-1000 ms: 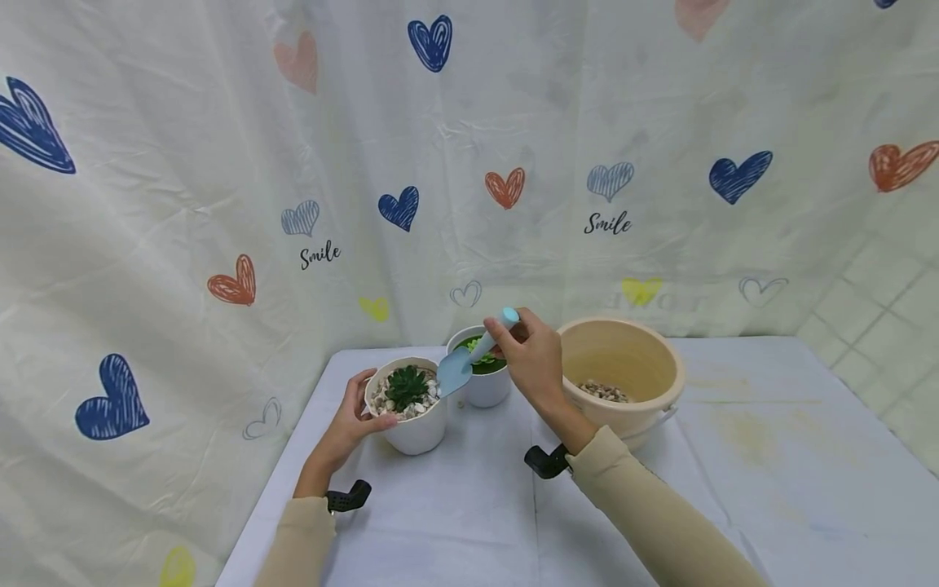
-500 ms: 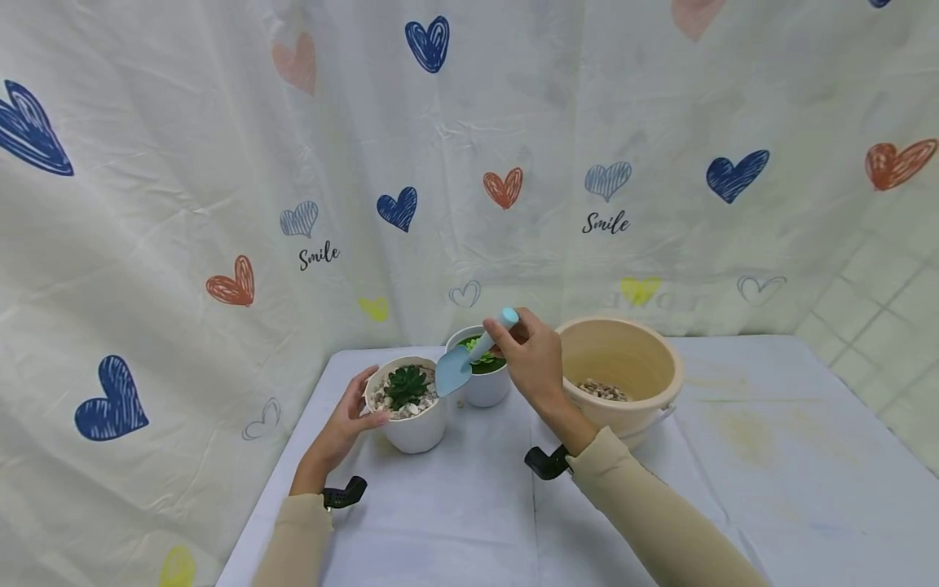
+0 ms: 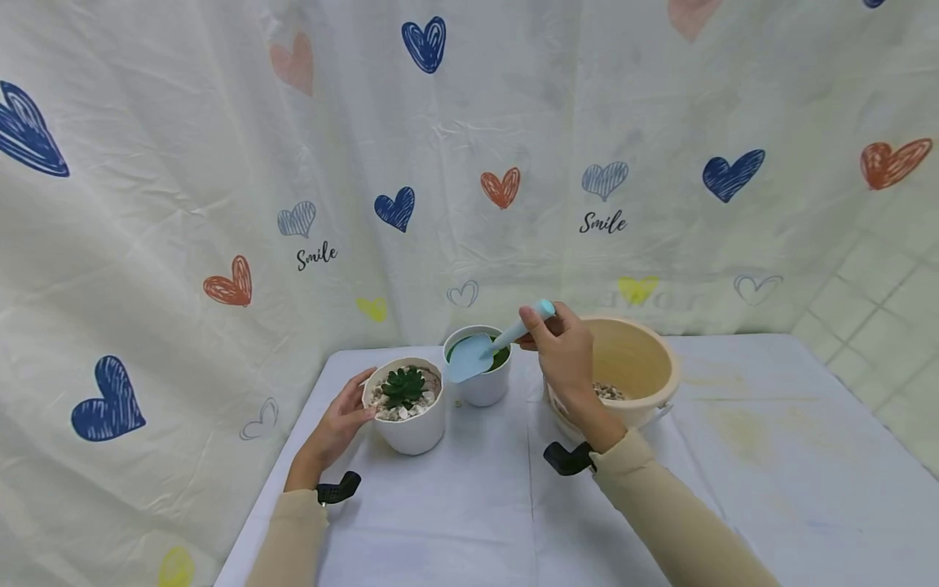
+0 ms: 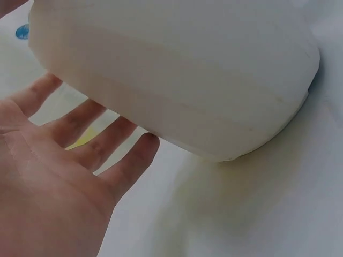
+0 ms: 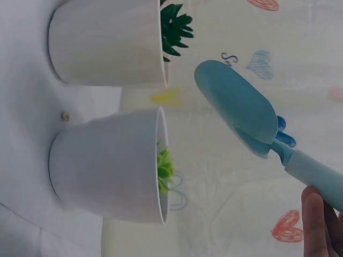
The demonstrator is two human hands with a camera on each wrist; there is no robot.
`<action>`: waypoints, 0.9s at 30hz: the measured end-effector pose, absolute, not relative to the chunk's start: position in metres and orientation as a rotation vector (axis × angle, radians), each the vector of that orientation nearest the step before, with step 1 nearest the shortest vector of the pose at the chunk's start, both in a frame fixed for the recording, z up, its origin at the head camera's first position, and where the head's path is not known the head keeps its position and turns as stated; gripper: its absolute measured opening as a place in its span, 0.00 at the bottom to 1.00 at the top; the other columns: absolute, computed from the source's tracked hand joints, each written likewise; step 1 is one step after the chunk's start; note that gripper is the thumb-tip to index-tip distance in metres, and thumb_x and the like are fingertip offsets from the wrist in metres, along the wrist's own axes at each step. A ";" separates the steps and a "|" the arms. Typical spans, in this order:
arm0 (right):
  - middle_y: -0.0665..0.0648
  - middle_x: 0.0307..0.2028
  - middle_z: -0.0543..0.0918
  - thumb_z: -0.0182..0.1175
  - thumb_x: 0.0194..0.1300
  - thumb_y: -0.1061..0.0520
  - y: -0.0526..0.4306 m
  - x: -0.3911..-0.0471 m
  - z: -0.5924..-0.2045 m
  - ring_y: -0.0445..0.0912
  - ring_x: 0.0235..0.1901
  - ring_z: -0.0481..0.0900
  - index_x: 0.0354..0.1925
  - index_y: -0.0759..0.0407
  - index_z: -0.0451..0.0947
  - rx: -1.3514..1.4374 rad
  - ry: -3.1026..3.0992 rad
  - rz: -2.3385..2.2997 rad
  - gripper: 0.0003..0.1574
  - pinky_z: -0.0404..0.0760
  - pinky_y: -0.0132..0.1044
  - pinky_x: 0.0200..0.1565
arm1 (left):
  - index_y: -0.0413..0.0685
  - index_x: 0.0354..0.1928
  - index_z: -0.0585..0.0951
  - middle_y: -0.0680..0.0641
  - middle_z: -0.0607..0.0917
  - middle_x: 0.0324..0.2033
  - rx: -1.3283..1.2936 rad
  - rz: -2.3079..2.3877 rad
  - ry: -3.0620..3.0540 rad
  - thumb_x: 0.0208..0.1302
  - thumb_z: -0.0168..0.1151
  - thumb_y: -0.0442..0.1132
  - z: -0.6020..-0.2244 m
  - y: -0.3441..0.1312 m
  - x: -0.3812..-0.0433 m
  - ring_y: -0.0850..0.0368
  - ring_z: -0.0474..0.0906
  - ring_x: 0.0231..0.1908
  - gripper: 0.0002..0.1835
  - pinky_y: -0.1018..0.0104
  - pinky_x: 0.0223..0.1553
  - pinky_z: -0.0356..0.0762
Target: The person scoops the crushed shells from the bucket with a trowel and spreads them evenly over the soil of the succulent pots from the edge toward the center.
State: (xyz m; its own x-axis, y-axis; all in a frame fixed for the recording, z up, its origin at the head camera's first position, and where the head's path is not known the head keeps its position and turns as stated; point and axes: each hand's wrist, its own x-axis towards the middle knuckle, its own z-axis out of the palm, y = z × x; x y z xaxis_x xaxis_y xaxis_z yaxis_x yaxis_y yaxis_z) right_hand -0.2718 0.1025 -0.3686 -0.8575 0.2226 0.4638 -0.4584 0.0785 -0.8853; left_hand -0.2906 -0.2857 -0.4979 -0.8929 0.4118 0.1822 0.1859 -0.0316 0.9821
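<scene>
At the near side of the white-covered table (image 3: 455,522), two beige sleeves (image 3: 682,514) extend inward, a black device (image 3: 569,459) at each wrist. Toward the left edge, the left hand (image 3: 339,424): fingers spread, slack and nearly straight, touching the side of a white pot (image 3: 411,434), thumb by the rim. Pot upright, near the left edge; dark-green succulent (image 3: 403,386) inside, set among whitish stones (image 3: 398,412).

Farther right, the right hand (image 3: 565,355), raised; thumb and fingers pinch the handle of a light-blue trowel (image 3: 473,359). Trowel tilted, handle end high; per right wrist view, blade hangs above both pots, touching neither. Small tan bit (image 3: 458,403) on the cloth.

Closer to the back edge, a second white pot (image 3: 484,391), upright, light-green plant (image 5: 165,171) within. Near the same edge, rightward, a cream tub (image 3: 638,359), pebbles (image 3: 608,392) at its bottom; right hand and forearm hide part.

Beyond the back edge, a pale curtain (image 3: 440,122), printed hearts and "Smile".
</scene>
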 end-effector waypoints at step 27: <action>0.53 0.27 0.90 0.68 0.67 0.50 0.255 -0.248 -0.361 0.43 0.27 0.90 0.42 0.65 0.77 0.003 -1.502 2.156 0.18 0.87 0.33 0.32 | 0.47 0.69 0.72 0.44 0.77 0.66 0.467 2.007 2.845 0.74 0.61 0.38 -0.444 -0.244 -0.264 0.47 0.70 0.68 0.24 0.56 0.69 0.69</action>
